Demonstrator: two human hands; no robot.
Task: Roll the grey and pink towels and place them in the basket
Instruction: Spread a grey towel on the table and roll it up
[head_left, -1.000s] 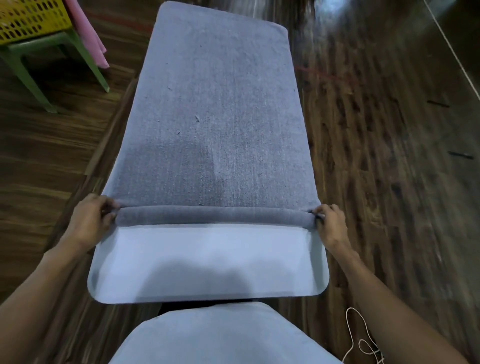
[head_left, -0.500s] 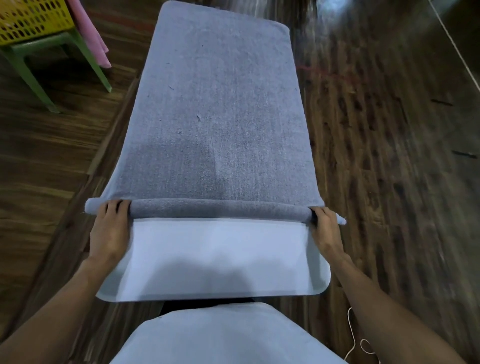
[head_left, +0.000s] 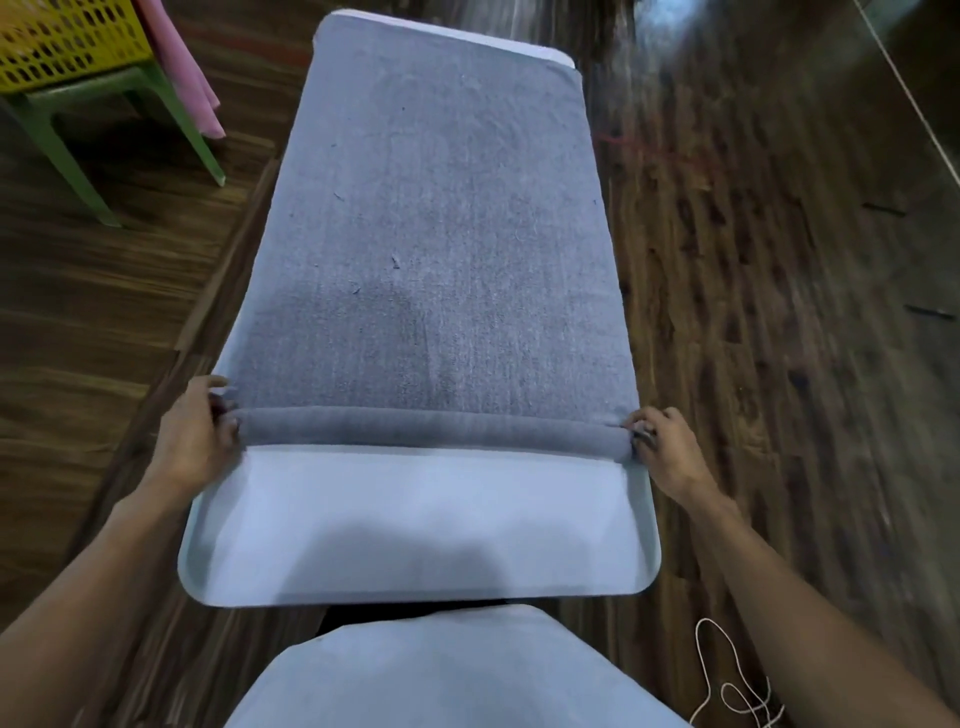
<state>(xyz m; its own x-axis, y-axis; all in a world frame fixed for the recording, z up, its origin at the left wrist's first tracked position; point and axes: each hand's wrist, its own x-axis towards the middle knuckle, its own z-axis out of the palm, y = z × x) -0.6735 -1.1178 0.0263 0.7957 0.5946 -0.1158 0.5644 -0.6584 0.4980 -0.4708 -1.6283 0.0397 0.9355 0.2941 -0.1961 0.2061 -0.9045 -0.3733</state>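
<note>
Grey towel (head_left: 431, 218): lies flat along a white table (head_left: 415, 525), its near end wound into a thin roll across the table's width.
Left hand (head_left: 195, 434): fingers curled round the roll's left end, at the table's left edge.
Right hand (head_left: 667, 449): fingers curled round the roll's right end.
Table, near part: bare white between the roll and the near edge.
Yellow basket (head_left: 62, 44): far left, on a green stool (head_left: 104, 93).
Pink towel (head_left: 182, 67): hangs just beside the basket.
Floor (head_left: 779, 260): dark wood; a white cord (head_left: 727, 686) lies at lower right.
</note>
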